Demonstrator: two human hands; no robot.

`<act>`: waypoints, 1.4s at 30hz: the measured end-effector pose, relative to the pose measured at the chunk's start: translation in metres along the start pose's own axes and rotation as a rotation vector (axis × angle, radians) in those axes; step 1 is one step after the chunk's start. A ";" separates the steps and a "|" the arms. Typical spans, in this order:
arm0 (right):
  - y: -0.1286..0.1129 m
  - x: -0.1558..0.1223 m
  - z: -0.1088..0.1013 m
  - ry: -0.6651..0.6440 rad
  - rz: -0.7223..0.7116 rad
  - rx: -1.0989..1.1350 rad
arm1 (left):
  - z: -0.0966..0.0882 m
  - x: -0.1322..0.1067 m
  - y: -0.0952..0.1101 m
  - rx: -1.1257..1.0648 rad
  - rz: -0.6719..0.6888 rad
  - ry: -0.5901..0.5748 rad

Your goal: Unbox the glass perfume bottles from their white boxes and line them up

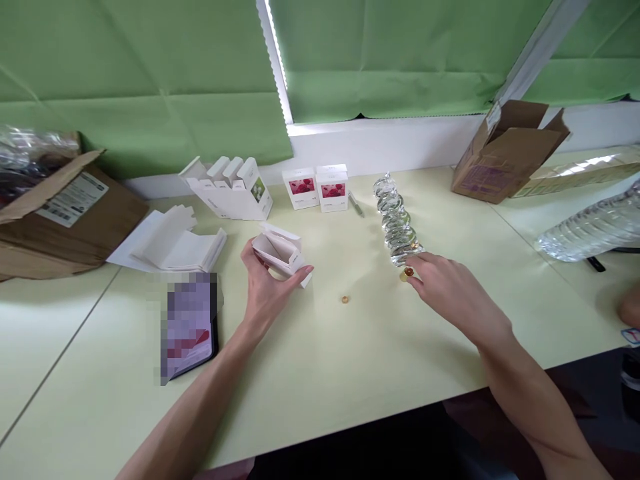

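Status: left hand (265,287) fingers grasp open carton (281,257), frame centre, likely unfilled. Right hand (445,290) fingers pinch gold-capped vial (407,272) on bench (350,360), right of centre. Closed boxes (315,189) upper centre; flat blanks (180,248) left remain.

Your flat dark phone (189,327) has its screen blurred out, so nothing reads there. The tiny gold piece (345,299) on the table is too small to identify. The small amber bit (407,272) sits half hidden under the fingertips of your right hand (450,290) — grip unclear. Your left hand (265,290) covers the underside of the small open white cardboard carton (281,255). The brown cardboard box (60,213) runs off the left edge, and the clear ribbed plastic bottle (595,230) off the right.
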State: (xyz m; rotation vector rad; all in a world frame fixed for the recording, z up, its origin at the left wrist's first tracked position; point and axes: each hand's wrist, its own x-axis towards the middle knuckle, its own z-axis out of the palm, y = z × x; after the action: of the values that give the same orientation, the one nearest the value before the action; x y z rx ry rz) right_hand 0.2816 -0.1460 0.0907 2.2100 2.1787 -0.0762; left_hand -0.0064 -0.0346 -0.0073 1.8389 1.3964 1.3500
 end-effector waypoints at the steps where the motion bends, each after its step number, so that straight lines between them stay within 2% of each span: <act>1: 0.002 -0.002 -0.001 0.005 0.011 0.007 | 0.000 0.000 0.000 -0.004 0.001 0.002; 8: 0.014 -0.011 0.009 -0.214 -0.060 0.048 | 0.001 0.001 -0.006 -0.008 0.020 0.014; 13: 0.009 -0.006 0.009 -0.246 -0.045 0.087 | 0.002 0.002 -0.006 -0.027 0.025 0.006; 19: 0.006 -0.009 0.009 -0.247 -0.116 0.054 | 0.002 0.001 -0.004 -0.019 0.011 0.015; 22: -0.006 -0.009 0.013 -0.224 -0.166 0.028 | 0.002 0.000 -0.003 -0.008 0.004 0.016; 28: -0.054 0.006 0.043 -0.036 -0.443 0.155 | 0.002 -0.001 0.001 0.001 -0.005 0.016; 31: -0.071 0.014 0.061 -0.003 -0.496 0.122 | 0.003 -0.001 0.001 0.001 -0.002 0.021; 33: -0.074 0.018 0.067 -0.011 -0.493 0.127 | 0.004 -0.001 0.000 -0.001 0.004 0.026; 35: -0.070 0.019 0.066 -0.026 -0.474 0.143 | 0.004 -0.001 0.001 -0.007 0.010 0.034; 38: -0.049 0.012 0.056 -0.021 -0.452 0.162 | 0.004 -0.002 0.005 -0.017 0.004 0.035; 40: -0.029 0.003 0.050 -0.008 -0.361 0.229 | 0.004 -0.003 0.008 -0.018 -0.014 0.031; 42: -0.007 -0.008 0.048 0.055 -0.200 0.248 | 0.004 -0.003 0.012 -0.022 -0.033 0.034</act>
State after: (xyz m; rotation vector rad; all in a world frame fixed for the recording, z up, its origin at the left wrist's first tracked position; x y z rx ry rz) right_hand 0.2741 -0.1567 0.0432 2.1217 2.5396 -0.3118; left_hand 0.0022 -0.0415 -0.0009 1.7788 1.4171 1.3806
